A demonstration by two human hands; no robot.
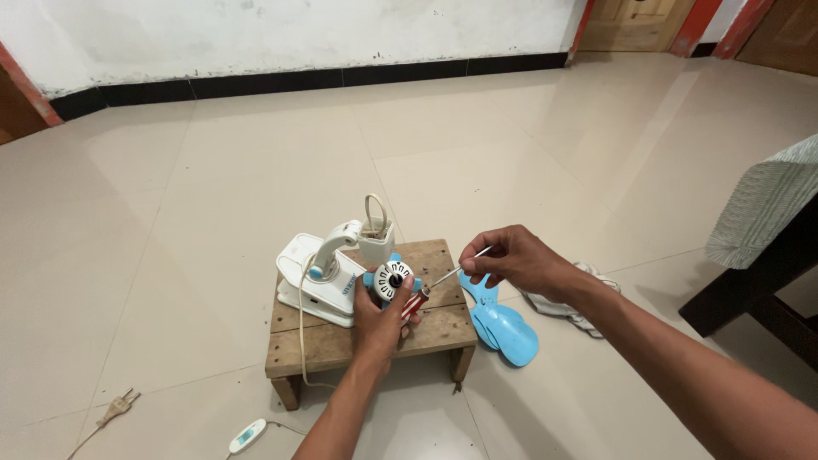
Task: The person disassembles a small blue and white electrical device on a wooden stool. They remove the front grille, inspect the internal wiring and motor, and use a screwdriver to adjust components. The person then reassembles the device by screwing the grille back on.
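Left hand is gripping the small fan motor housing, white with a black centre, holding it up just above the wooden bench; the same hand is also trapping a red-handled screwdriver against the palm side, so that grip is closed on both. Right hand is pinching a thin metal rod, fingertips pressed together near its upper end, tip pointing down toward the motor. Looks like the rod is being lined up with the hub. To do it well: keep the motor braced against the bench edge instead of free in the air, choke the pinch lower on the rod for less wobble, and feed it straight along the axis, not at the current slant. White fan base with its blue-jointed neck is sitting on the bench just left of the motor, cord trailing to the floor. Blue fan blade is lying on the floor tiles right of the bench, clear of the work.
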